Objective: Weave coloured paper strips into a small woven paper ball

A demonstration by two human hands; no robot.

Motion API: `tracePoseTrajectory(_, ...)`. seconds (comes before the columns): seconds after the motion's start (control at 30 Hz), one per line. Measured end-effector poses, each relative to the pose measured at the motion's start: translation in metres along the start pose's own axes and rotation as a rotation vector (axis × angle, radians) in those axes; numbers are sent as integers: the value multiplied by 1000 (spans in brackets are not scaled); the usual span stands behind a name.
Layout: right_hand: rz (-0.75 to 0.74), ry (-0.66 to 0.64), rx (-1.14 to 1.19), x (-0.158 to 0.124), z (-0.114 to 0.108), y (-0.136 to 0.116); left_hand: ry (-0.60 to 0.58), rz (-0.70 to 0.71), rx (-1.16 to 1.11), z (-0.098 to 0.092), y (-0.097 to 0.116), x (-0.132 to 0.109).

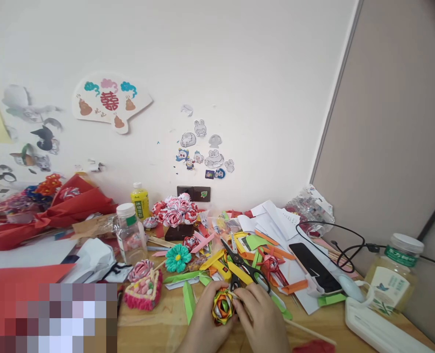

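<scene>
Low in the middle of the view, my left hand (202,321) cups a small paper rose (222,306) folded from orange, yellow and green strips. My right hand (263,318) pinches the rose's right side with its fingers closed on the paper. Both hands rest just above the wooden desk (158,328). Black-handled scissors (243,267) lie on a heap of coloured paper strips right behind my hands. A thin wooden stick (309,331) lies to the right of my right hand.
A teal paper flower (178,257), a pink woven piece (143,289) and a box of pink roses (176,211) stand to the left and behind. A phone (315,267), cables, a green-capped bottle (394,274), a clear bottle (129,238) and red paper (22,274) crowd the desk.
</scene>
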State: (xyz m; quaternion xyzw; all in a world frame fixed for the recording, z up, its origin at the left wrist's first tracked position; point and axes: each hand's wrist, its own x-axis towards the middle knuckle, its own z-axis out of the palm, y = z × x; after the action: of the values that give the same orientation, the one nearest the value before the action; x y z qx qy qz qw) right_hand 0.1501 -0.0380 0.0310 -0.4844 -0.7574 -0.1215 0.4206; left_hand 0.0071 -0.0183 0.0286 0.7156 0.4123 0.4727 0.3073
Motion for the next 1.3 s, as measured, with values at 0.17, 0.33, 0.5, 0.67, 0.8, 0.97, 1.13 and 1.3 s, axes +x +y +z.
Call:
tracePoseTrajectory(0.17, -44, 11, -102, 0, 0, -1, 7, 34, 23, 1, -4, -1)
tracePoseTrajectory(0.33, -19, -6, -96, -1, 3, 1, -1, 62, 38, 1, -4, -2)
tracePoseTrajectory(0.5, 17, -11, -85, -2, 5, 1, -21, 62, 37, 1, -3, -1)
tracePoseTrajectory(0.67, 47, -16, -48, -2, 5, 0, -35, 60, 44, 1, 0, -2)
tracePoseTrajectory(0.8, 65, -48, 27, -3, 4, 0, -31, 62, 46, 1, 3, -3)
tracePoseTrajectory(0.97, -62, -46, -95, -2, 2, 2, -10, 89, 25, 0, 3, -2)
tracePoseTrajectory(1.13, -190, 91, -252, 2, 4, -1, -7, 106, 28, 0, 3, -2)
tracePoseTrajectory(1.3, -231, 198, -330, 2, 11, 3, -16, 120, 22, 1, 0, -3)
